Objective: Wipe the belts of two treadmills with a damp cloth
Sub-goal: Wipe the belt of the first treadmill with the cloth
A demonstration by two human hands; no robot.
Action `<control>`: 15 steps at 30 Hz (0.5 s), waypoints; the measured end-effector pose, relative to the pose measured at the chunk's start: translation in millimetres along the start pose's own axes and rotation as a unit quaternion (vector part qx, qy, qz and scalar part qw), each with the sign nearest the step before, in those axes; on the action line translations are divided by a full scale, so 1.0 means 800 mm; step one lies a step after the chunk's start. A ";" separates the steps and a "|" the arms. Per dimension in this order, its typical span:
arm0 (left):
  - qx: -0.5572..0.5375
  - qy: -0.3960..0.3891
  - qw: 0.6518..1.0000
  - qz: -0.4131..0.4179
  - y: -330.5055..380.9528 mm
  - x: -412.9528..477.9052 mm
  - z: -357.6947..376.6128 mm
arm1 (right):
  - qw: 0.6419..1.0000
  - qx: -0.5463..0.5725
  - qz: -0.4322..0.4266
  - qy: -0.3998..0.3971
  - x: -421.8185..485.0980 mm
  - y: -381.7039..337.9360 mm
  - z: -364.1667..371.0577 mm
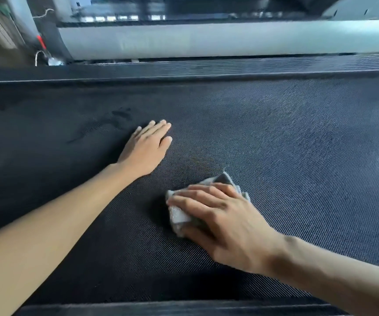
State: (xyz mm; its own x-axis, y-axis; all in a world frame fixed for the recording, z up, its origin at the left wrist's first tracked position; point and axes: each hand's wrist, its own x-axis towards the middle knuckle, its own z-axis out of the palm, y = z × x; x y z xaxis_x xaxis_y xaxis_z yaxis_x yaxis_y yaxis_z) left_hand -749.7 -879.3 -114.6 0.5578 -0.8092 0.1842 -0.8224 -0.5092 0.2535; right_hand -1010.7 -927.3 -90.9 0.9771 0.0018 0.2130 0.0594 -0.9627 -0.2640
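A dark textured treadmill belt [275, 137] fills most of the head view. My left hand [146, 148] lies flat on it, fingers straight, left of centre. Nearer to me, my right hand [220, 222] presses a folded grey cloth [179, 216] onto the belt; its fingers are spread over the cloth and the thumb curls at the cloth's near edge. Most of the cloth is hidden under the hand. Darker wet-looking streaks [115, 120] mark the belt beyond my left hand.
A black ribbed side rail [206, 70] borders the belt's far edge, another dark rail [184, 309] the near edge. Beyond stands a pale grey body of a neighbouring machine [206, 42]. A red-handled item [40, 43] and a white cord lie far left.
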 end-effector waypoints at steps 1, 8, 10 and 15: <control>0.001 -0.003 1.000 -0.002 0.001 -0.001 0.000 | 1.000 0.006 -0.018 -0.007 0.000 0.005 -0.004; 0.007 -0.024 1.000 -0.004 0.003 -0.005 -0.004 | 0.975 -0.083 0.205 0.027 0.093 0.142 -0.015; 0.006 -0.025 1.000 -0.006 0.004 -0.006 -0.006 | 0.966 -0.082 0.236 0.058 0.105 0.143 -0.008; 0.007 -0.010 1.000 -0.005 0.004 -0.004 -0.002 | 0.997 -0.054 0.059 0.012 0.022 0.024 -0.003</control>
State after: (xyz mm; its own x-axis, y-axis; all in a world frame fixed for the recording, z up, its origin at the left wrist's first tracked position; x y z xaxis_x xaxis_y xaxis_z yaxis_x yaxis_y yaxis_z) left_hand -753.8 -877.6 -113.0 0.5644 -0.8094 0.1624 -0.8180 -0.5219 0.2419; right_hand -993.0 -946.3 -90.2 0.9707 -0.1187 0.2090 -0.0795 -0.9792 -0.1868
